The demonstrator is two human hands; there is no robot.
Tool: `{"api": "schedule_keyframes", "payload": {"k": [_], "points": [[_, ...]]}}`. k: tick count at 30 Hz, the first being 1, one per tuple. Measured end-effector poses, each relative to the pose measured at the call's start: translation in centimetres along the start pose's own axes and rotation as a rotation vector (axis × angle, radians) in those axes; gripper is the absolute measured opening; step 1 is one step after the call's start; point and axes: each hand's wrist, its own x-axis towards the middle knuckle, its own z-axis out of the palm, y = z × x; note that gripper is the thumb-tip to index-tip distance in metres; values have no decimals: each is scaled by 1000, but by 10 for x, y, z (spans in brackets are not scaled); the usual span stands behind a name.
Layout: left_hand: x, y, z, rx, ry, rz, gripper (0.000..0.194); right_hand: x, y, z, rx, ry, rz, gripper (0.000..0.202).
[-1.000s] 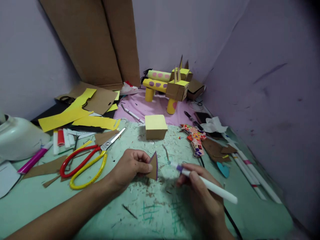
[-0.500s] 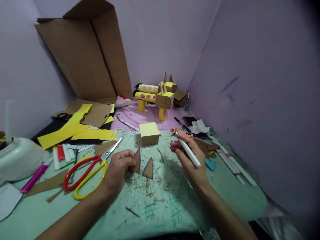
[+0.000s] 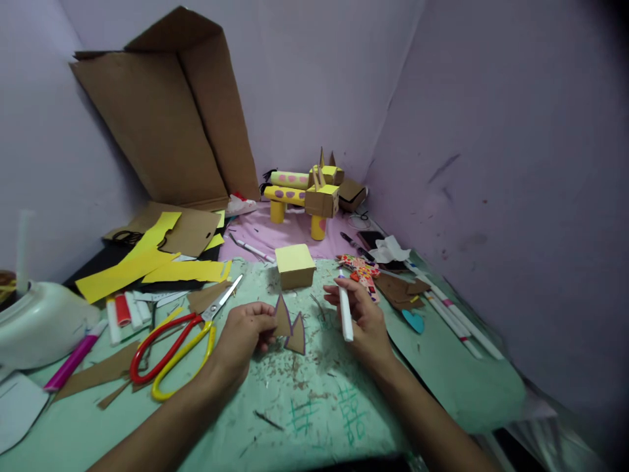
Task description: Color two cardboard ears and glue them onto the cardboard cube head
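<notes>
My left hand [image 3: 250, 334] pinches a small pointed cardboard piece [image 3: 282, 317] with a purple edge. A second such triangle [image 3: 296, 337] lies just right of it on the green table cover, partly overlapped by the held one. In my right hand [image 3: 366, 321] is a white marker [image 3: 345, 311], held between thumb and fingers with its purple end pointing away from me. Beyond both hands sits a small cardboard box [image 3: 295, 276] with a pale yellow top. Scissors [image 3: 201, 318] with red and yellow handles lie beside my left hand.
Two yellow spotted cardboard animals [image 3: 322, 200] stand at the back on pink cloth. Yellow paper strips [image 3: 187, 271], markers [image 3: 122, 310] and a white pot [image 3: 46, 324] are at left. Cardboard scraps [image 3: 396, 288], a blue heart [image 3: 413, 321] and white sticks [image 3: 455, 328] lie at right.
My left hand has moved slightly right with its triangle, which now overlaps the other one. My right hand has shifted left and turned the marker more upright in the view.
</notes>
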Motion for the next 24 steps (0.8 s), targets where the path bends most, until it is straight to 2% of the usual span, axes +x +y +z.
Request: {"api": "schedule_keyframes", "payload": {"k": [9, 14, 24], "points": [[-3, 1, 0, -49, -59, 66, 13, 2, 0, -1, -54, 71, 23, 37], [-5, 2, 1, -80, -61, 71, 13, 4, 1, 1, -131, -5, 30, 23], [-4, 1, 0, -93, -85, 53, 13, 2, -1, 2, -188, -87, -16, 23]]}}
